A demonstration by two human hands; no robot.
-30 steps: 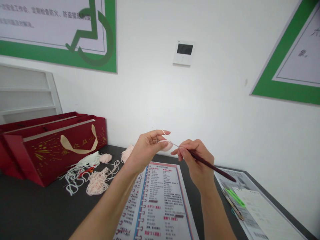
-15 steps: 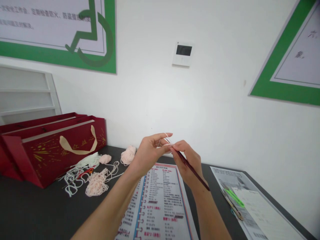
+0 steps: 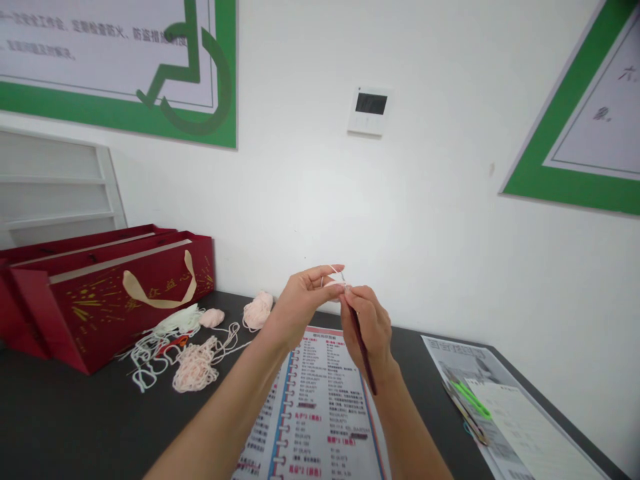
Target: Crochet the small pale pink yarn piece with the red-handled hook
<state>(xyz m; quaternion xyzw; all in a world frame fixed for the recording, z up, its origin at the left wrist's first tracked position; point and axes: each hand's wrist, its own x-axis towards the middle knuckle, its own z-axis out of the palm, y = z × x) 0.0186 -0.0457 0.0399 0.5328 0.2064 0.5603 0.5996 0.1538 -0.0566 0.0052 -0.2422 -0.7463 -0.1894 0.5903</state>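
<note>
Above the printed sheet (image 3: 333,393), my two hands meet at the fingertips. My right hand (image 3: 369,323) is closed around a crochet hook with a dark red handle (image 3: 364,353); the handle slants down below the palm and the metal tip points up. My left hand (image 3: 303,300) pinches pale yarn (image 3: 334,283) between thumb and fingers, with a strand running over the raised index finger. The hook's tip is at that yarn, by the left fingertips. Any worked stitches there are too small to make out.
On the dark table (image 3: 60,420), pale pink yarn (image 3: 196,367), a small pink ball (image 3: 212,317), another ball (image 3: 258,311) and mint yarn (image 3: 180,321) lie left, beside red gift bags (image 3: 135,287). At right, a green cutter (image 3: 470,399) and scissors (image 3: 465,413) lie on papers (image 3: 530,420).
My right hand has turned, so the hook's handle has swung from slanting right to nearly upright. The left hand keeps its pinch on the yarn. The view has shifted slightly.
</note>
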